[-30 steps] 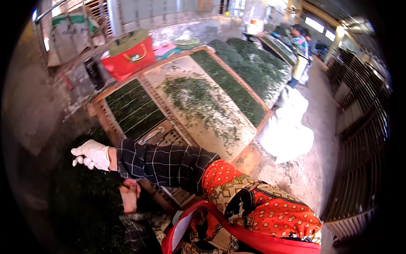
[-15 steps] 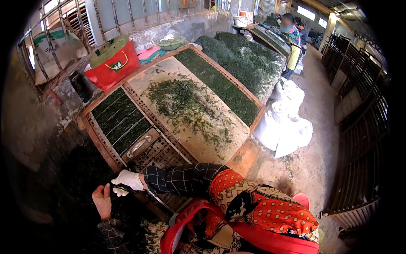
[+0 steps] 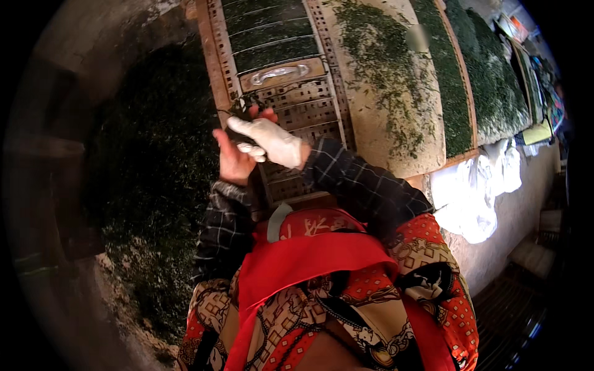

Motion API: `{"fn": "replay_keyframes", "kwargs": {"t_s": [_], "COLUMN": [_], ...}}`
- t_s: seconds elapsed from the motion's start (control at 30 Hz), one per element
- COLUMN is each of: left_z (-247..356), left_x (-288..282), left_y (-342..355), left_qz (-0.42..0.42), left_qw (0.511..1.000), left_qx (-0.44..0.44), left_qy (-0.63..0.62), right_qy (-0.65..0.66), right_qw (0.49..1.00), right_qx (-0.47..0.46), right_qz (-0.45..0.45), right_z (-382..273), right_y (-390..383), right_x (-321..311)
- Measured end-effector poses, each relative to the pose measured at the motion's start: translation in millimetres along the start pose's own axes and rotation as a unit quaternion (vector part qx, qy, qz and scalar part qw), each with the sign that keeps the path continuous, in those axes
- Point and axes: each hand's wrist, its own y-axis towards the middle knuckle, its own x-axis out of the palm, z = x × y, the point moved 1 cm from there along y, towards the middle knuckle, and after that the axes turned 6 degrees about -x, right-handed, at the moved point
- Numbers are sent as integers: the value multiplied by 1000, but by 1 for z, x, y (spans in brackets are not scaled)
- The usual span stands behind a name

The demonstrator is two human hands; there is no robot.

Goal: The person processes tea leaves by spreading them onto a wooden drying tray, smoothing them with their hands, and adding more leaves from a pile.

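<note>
My right hand (image 3: 272,140), in a white glove, is closed beside a few dark green leafy strands (image 3: 249,101) that stick out past its thumb. My bare left hand (image 3: 234,162) meets it from below, thumb apart and fingertips showing beyond the glove; its palm is partly covered. Both hands are over the near left edge of a perforated wooden frame (image 3: 303,99). Just beyond them, a wooden block with a metal handle (image 3: 279,74) lies across the frame. Rows of dark green leaf (image 3: 269,35), parted by thin strips, fill its far part.
To the left spreads a large dark green leaf heap (image 3: 154,136). On the right is a pale board (image 3: 365,142) strewn with loose leaf, then a green-covered strip (image 3: 442,80) and a bigger leaf pile (image 3: 495,80). White sacks (image 3: 473,191) stand beyond the table edge.
My view has swung down and toward the left. My hands have come together, the glove now over the bare palm, and risen nearer the handled block.
</note>
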Motion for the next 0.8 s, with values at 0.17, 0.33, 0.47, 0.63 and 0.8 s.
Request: {"fn": "replay_keyframes", "kwargs": {"t_s": [0.17,0.33,0.47,0.63,0.8], "left_z": [21,43,44,59,97], "left_x": [9,-10,-71,-122,-112], "left_y": [54,86,99,88,94], "left_qz": [82,194,240,427,491], "left_qw": [982,962,961,887,798], "left_qx": [45,76,108,-12,-57], "left_qy": [-162,-178,-81,176,345], "right_qy": [-42,-328,-624,-696,-717], "right_qw": [998,944,777,713,691], "right_qx": [-36,-9,-73,-48,-58], "right_qz": [5,45,42,66,69], "right_z": [-28,-64,-61,-42,-42], "right_y": [-15,0,27,48,50], "right_x": [-37,-81,-127,-148,-165]}}
